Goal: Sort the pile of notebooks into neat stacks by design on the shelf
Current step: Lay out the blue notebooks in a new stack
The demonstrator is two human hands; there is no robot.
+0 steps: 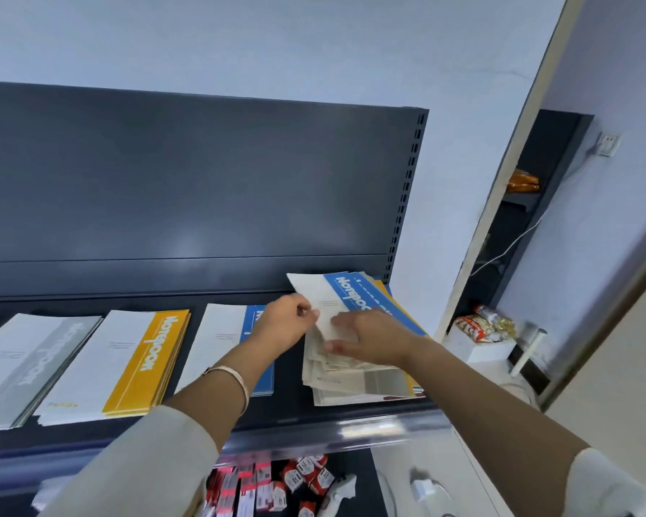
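A person's left hand (284, 319) pinches the edge of a blue-banded notebook (347, 292), raised at an angle off the ragged pile (351, 382) at the right end of the shelf (291, 416). The right hand (370, 337) lies flat and loose-fingered on that pile, gripping nothing. The pile is splayed and uneven — drawing the top copy across to the blue stack (221, 337) just beside it could drag lower ones toward the shelf's front lip — and so thin a pinch may let the cover slip or land askew.
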